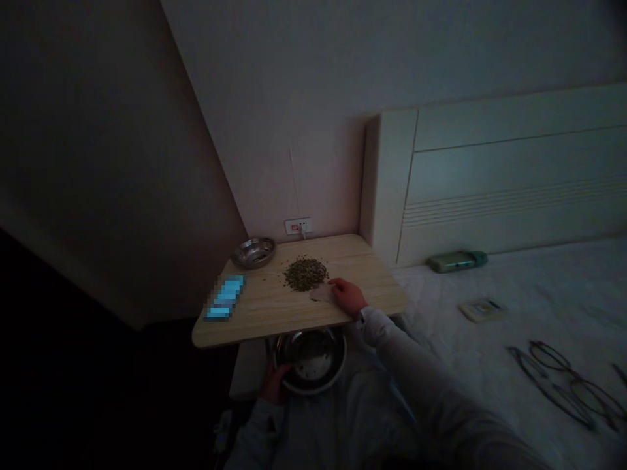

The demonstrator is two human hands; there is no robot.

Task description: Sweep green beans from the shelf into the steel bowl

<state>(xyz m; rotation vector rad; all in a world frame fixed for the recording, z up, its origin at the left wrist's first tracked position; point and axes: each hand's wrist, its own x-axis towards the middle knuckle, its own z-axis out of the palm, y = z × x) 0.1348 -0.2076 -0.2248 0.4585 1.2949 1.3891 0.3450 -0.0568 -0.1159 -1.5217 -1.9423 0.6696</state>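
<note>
Head view, from the left: one glowing blue rectangular panel [225,298], blurred, lies on the pale wood-grain tabletop [264,316], and behind it stands one small shiny steel bowl [245,263]. Below the table's near edge, the left hand [275,385] grasps the left side of one large round steel bowl [313,390], thumb over the rim; a few specks lie inside. That bowl should be stiff, smooth and fairly light, best held by its rim. To the right on the tabletop, one loose heap of small greenish-brown grains [304,274] spreads out, too many to count; they look light, dry and apt to scatter, better gathered from the outer edge than pinched. One thin, pale, flat piece [321,293] touches or nearly touches the heap's near right side; it seems light and bendable, and its right end is the place to hold. There the right hand [349,298] appears to pinch it between thumb and fingers. Further right, on white bedding [431,307], are one rounded green case [458,261], one beige flat rectangular item [482,309] and one pair of dark-framed glasses [571,375].
</note>
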